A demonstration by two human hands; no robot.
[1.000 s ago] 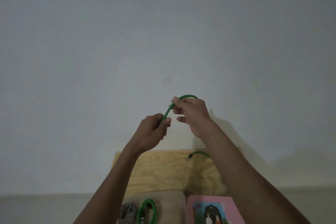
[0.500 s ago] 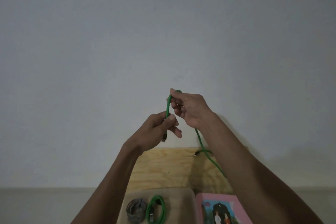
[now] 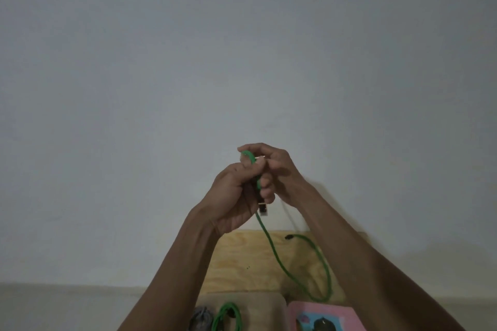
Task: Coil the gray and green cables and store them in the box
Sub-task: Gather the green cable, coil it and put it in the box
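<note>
Up in front of the pale wall [image 3: 242, 48], both of my hands meet, raised well above the bench [image 3: 242, 258]. My left hand [image 3: 236, 196] has its fingers curled round the green cable [image 3: 271, 244], gripping it close to one end, so that the dark plug [image 3: 263, 209] sticks out just below my fist. My right hand [image 3: 274, 166] sits just behind and above the left one, touching it, with its fingers bent over the short green loop that arches out over the top of my left fist; it pinches the cable there.

From the plug end the cable hangs down in a long slack curve, runs across the plywood surface of the bench, bends round near the bench's near edge and comes back up to its other plug [image 3: 289, 237], which lies on the wood near the wall.

At the bottom edge of the view stands the tan box [image 3: 269, 303], just in front of the bench. Inside it I see a coiled gray cable [image 3: 201, 320] and, just beside it on the right, a second coiled green cable [image 3: 228, 318]; both are cut off by the frame. Right of the box lies a pink card [image 3: 322, 317] with a dark picture on it, too dim to make out.
</note>
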